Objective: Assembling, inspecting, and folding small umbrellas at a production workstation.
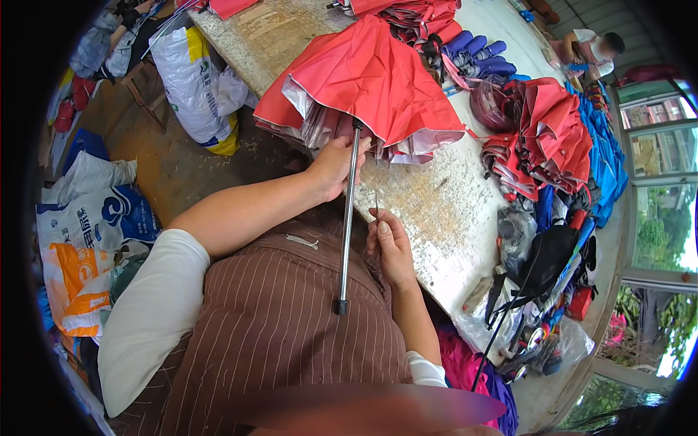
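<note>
A red umbrella [367,83] with a silvery lining lies partly folded on the near edge of the table. Its bare metal shaft [348,225] points back toward my apron and ends in a black tip. My left hand [338,167] is closed at the canopy's lower edge, beside the top of the shaft; its fingertips are partly hidden by the shaft and cloth. Just right of the shaft, my right hand [391,245] pinches a thin needle-like piece [376,206] that points upward, apart from the canopy.
The worn table [414,211] carries more red umbrellas [549,138], purple folded ones [476,57] and a clutter of bags and tools [542,269] on the right. Sacks [193,87] stand on the floor to the left. Another person [589,52] sits at the far right.
</note>
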Demonstrator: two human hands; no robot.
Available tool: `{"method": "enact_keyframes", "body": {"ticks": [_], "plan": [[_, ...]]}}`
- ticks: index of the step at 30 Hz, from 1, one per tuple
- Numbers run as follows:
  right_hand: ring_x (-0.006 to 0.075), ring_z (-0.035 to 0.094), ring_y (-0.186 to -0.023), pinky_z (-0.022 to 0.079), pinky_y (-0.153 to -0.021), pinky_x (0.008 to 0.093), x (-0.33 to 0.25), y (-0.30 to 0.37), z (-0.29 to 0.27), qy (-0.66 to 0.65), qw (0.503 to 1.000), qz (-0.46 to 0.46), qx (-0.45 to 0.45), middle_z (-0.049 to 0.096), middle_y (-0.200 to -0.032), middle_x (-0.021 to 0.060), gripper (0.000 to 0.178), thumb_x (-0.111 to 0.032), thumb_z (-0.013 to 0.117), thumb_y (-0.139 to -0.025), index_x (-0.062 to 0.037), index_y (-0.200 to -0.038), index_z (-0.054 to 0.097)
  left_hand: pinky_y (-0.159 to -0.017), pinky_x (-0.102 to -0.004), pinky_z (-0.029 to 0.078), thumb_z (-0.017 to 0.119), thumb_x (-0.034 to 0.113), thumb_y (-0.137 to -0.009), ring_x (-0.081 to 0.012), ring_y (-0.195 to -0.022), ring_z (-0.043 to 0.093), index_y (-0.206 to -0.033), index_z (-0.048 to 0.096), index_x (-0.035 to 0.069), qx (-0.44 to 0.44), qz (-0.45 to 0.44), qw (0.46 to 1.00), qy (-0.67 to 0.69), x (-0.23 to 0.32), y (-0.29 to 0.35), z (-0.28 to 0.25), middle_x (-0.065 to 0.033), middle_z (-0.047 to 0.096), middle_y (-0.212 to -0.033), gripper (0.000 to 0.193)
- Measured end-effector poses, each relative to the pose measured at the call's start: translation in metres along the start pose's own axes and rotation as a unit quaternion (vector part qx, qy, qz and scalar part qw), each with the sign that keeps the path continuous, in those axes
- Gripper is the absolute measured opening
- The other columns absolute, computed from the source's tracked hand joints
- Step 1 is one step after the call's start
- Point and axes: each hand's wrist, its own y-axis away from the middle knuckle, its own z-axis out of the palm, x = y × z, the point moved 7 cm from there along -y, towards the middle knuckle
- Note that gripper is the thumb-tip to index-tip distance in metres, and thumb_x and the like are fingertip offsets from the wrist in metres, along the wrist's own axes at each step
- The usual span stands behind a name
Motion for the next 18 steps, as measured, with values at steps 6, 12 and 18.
{"method": "enact_keyframes", "body": {"ticks": [6,12,18], "plan": [[0.0072,0.043,-0.061,0.036,-0.054,0.0193,0.005,-0.026,0.011,0.029,0.999,0.008,0.015,0.048,-0.078,0.001,0.032,-0.028,0.046,-0.093,-0.0029,-0.113,0.045,-0.036,-0.0222,0.025,0.054,0.025,-0.089,-0.0063,-0.037,0.031,-0.085,0.045,0.012,0.035,0.036,0.999,-0.006,-0.006,-0.001,-0.021,0.0046,0.041,-0.055,0.017],[0.0059,0.042,-0.059,0.034,-0.052,0.0187,-0.006,-0.041,0.02,0.004,0.999,0.019,0.047,0.047,-0.074,-0.0006,0.031,-0.031,0.046,-0.093,-0.0042,-0.11,0.046,-0.037,-0.0218,0.027,0.056,0.029,-0.088,-0.0062,-0.039,0.033,-0.085,0.045,0.013,0.03,0.05,0.997,-0.041,0.012,0.011,0.005,0.0049,0.041,-0.056,0.019],[0.0048,0.04,-0.058,0.032,-0.05,0.0177,0.0,-0.034,0.02,-0.023,0.997,0.03,0.065,0.045,-0.072,-0.0021,0.032,-0.032,0.046,-0.093,-0.0044,-0.109,0.046,-0.039,-0.0216,0.027,0.061,0.034,-0.084,-0.0058,-0.042,0.033,-0.081,0.045,0.014,-0.028,0.034,0.997,-0.071,0.009,-0.011,0.012,0.0052,0.04,-0.056,0.025]]}}
